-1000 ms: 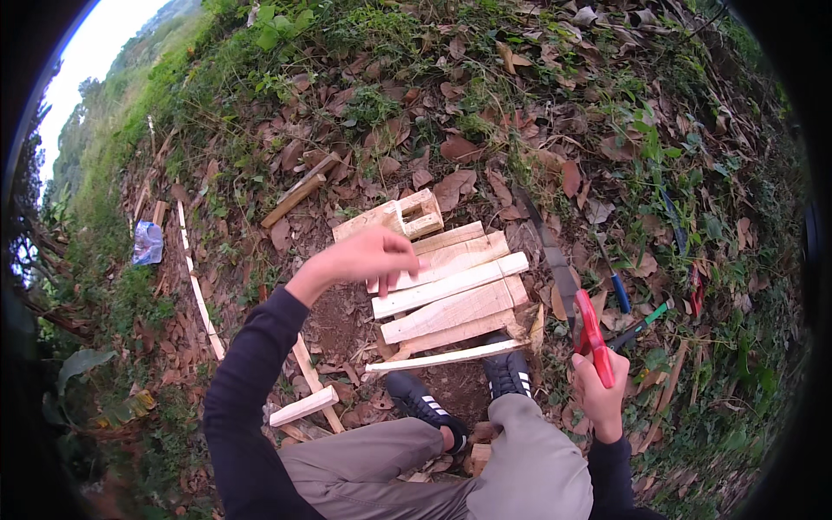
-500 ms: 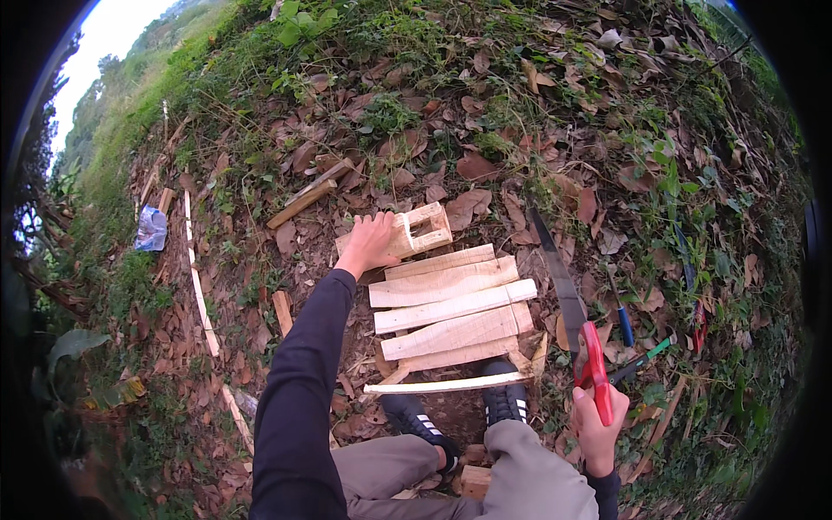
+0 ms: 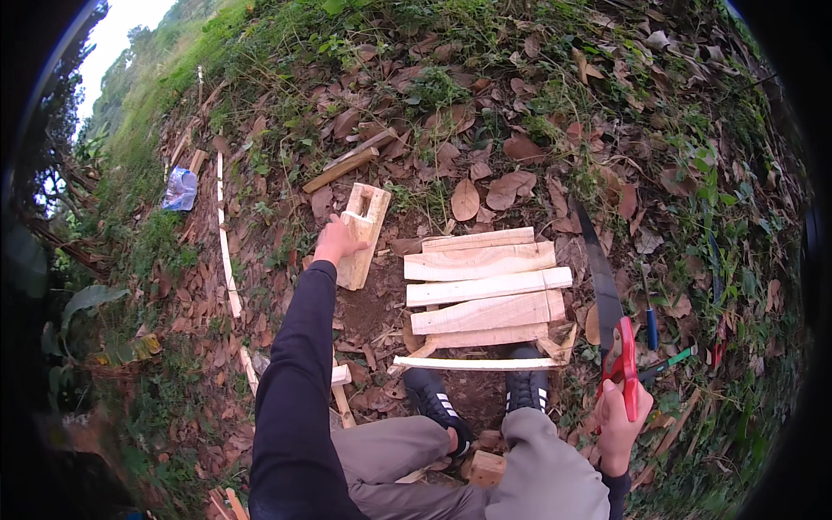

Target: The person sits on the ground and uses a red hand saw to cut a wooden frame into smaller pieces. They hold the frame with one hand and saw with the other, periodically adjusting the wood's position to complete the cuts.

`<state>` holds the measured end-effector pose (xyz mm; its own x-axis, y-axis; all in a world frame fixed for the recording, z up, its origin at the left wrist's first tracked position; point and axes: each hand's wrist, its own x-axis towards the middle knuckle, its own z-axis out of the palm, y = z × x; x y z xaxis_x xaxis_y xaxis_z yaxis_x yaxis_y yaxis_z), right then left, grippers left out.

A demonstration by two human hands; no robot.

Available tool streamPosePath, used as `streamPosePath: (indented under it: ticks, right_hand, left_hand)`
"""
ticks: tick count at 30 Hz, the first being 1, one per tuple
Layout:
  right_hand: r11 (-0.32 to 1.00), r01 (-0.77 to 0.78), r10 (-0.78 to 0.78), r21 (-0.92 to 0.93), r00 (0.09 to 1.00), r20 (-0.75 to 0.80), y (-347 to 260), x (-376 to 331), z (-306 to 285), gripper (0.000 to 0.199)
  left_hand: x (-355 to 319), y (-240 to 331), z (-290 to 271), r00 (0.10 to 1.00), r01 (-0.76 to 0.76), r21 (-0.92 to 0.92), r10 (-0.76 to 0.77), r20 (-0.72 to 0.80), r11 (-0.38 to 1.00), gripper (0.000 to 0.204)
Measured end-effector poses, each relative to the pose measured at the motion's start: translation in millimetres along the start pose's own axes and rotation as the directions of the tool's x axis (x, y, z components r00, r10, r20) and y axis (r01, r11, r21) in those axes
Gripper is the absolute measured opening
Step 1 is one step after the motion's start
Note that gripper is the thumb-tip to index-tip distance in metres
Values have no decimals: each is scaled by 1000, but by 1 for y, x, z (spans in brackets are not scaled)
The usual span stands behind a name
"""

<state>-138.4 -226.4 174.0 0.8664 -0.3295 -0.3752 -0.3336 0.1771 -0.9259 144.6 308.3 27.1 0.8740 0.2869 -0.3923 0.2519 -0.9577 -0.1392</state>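
Observation:
My left hand (image 3: 338,241) grips the near part of a thick pale wooden block (image 3: 355,270) with a rectangular slot at its far end. The block lies tilted on the leafy ground, left of a row of sawn planks (image 3: 485,314). On the right, my right hand (image 3: 619,421) is closed round the red handle of a handsaw (image 3: 600,264). Its dark blade points away from me, beside the planks and apart from them. A thin wooden strip (image 3: 472,363) runs along the planks' near side, just in front of my shoes.
A blue-handled tool (image 3: 652,329) and a green-and-black tool (image 3: 666,365) lie right of the saw. Wood offcuts (image 3: 341,172) lie beyond the block. Farther left are a long pale strip (image 3: 226,247) and a clear plastic bag (image 3: 180,190). A short wood chunk (image 3: 487,469) sits between my legs.
My left hand has moved the slotted block left, away from the planks, and turned it so the slotted end points away from me. My right hand still holds the saw.

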Motion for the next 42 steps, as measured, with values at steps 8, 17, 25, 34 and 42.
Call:
streamPosePath:
  ticks: [8,17,25,34,42]
  right_hand:
    - [999,5,-9,52,998,64,13,-3,1,30]
    - [985,9,-21,175,997,71,11,-50,-20,29]
    - [982,71,-64,177,997,-47,-6,-92,-47,28]
    - [995,80,-73,57,990,-119,10,-107,-76,29]
    - [918,236,-249,-319,969,2,11,-103,-69,35]
  left_hand:
    - [-85,-1,-82,941,-308,124,282,188,943,43]
    - [-290,76,-140,822,-558,130,525,223,819,41]
    - [-336,186,-18,448,-691,351,755,-478,632,75]
    - [-287,208,-2,420,-815,200,793,-442,543,30]
    - [-198,226,-129,380,-876,193,878,-289,443,28]
